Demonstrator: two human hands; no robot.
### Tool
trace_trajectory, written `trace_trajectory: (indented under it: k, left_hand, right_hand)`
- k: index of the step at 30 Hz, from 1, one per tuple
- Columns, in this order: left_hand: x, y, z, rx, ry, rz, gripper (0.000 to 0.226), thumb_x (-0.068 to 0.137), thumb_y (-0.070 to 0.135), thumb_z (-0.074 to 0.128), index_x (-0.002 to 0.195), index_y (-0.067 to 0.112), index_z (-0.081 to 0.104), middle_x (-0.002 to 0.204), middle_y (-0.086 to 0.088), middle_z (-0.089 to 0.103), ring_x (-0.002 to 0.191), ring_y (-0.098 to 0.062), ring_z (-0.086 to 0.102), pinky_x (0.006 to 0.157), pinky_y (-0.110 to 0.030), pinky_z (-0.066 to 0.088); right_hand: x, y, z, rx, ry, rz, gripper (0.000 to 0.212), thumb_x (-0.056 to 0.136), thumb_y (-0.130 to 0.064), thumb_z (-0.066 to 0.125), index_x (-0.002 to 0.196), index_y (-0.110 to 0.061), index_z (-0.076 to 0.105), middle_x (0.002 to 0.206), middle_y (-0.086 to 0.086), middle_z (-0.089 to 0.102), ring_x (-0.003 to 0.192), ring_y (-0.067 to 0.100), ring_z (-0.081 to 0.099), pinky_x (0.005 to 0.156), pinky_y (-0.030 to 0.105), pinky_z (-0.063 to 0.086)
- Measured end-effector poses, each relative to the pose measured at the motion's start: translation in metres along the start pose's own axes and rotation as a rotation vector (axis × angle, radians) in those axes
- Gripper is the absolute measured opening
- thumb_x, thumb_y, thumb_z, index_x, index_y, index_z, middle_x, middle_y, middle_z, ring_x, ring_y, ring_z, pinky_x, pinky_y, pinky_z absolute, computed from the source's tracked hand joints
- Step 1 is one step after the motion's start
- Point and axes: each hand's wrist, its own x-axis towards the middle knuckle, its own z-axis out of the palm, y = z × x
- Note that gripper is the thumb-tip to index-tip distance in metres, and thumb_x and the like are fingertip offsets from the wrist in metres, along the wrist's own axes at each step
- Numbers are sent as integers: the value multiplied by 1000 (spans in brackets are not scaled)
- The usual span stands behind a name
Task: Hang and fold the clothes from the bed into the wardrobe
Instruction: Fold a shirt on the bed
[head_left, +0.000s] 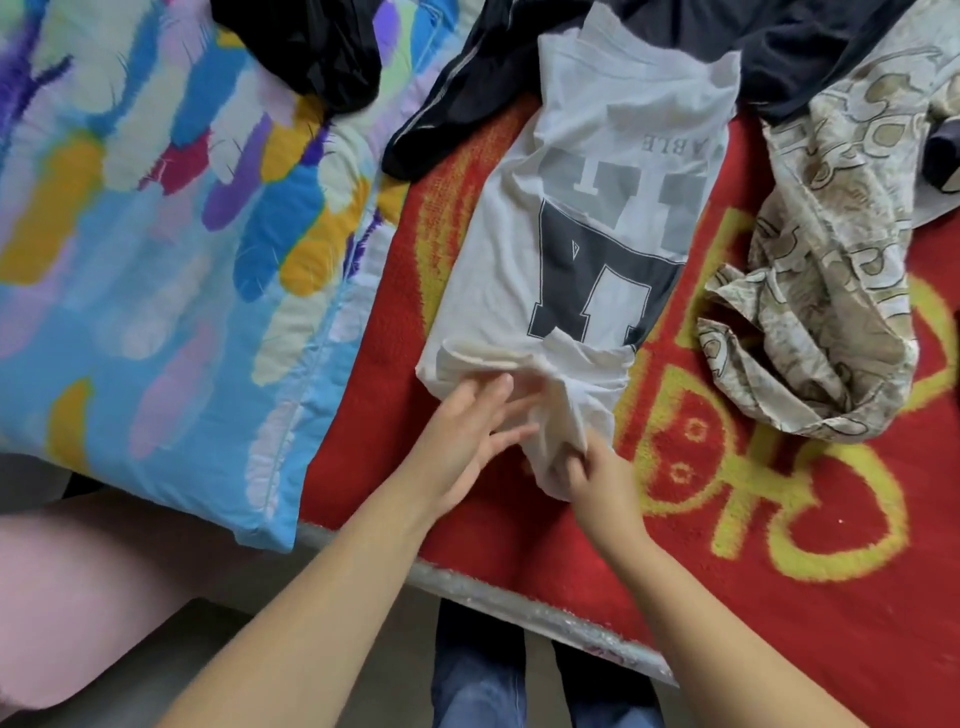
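A white T-shirt (597, 197) with large dark and grey printed letters lies lengthwise on the red and yellow blanket (779, 519), folded narrow, its collar end toward me. My left hand (467, 431) lies flat with straight fingers on the bunched near end of the shirt. My right hand (597, 478) pinches a gathered fold of that same white cloth at the shirt's near right corner.
A beige patterned garment (831, 270) lies crumpled to the right of the shirt. Dark garments (779, 47) are heaped at the far side, another (311, 47) on the colourful quilt (156, 234) to the left. The bed's edge (467, 582) runs just before my legs.
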Motion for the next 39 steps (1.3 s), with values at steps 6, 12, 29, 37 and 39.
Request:
trace_trajectory:
  k: [6, 12, 29, 37, 39]
  left_hand:
    - [69, 16, -34, 1562, 38, 406, 66, 92, 38, 57, 148, 21, 28, 157, -5, 23, 145, -16, 17, 118, -37, 16]
    - [91, -6, -55, 1285, 371, 155, 71, 88, 42, 61, 146, 13, 31, 148, -11, 37, 136, -29, 34, 109, -40, 27]
    - [60, -11, -83, 1492, 566, 446, 51, 82, 12, 62, 130, 3, 47, 124, -17, 53, 116, -34, 48, 98, -47, 42]
    - [86, -19, -85, 2402, -280, 412, 98, 79, 14, 54, 146, 23, -18, 157, -19, -14, 145, -37, -11, 115, -56, 2]
    - [94, -11, -79, 2391, -278, 442, 76, 84, 4, 29, 151, 15, -4, 155, -29, -3, 144, -43, 1, 115, -54, 8]
  right_hand:
    - [68, -15, -44, 8, 220, 153, 47, 92, -29, 61, 132, -10, 46, 124, 9, 55, 115, 27, 50, 93, 38, 40]
    - [5, -2, -19, 14, 237, 73, 72, 87, -26, 69, 147, -11, 31, 149, 10, 34, 139, 24, 31, 113, 40, 27]
    - [25, 16, -43, 67, 426, -10, 44, 92, -12, 54, 135, -12, 42, 116, 7, 54, 107, 18, 49, 90, 20, 33]
    - [41, 14, 9, -909, -151, -337, 85, 84, -10, 52, 153, -29, 7, 161, 5, 5, 146, 41, 2, 106, 71, 6]
    - [63, 12, -3, -954, -232, -310, 80, 90, -6, 40, 153, -30, -5, 162, 1, -5, 146, 39, -7, 110, 65, 0]
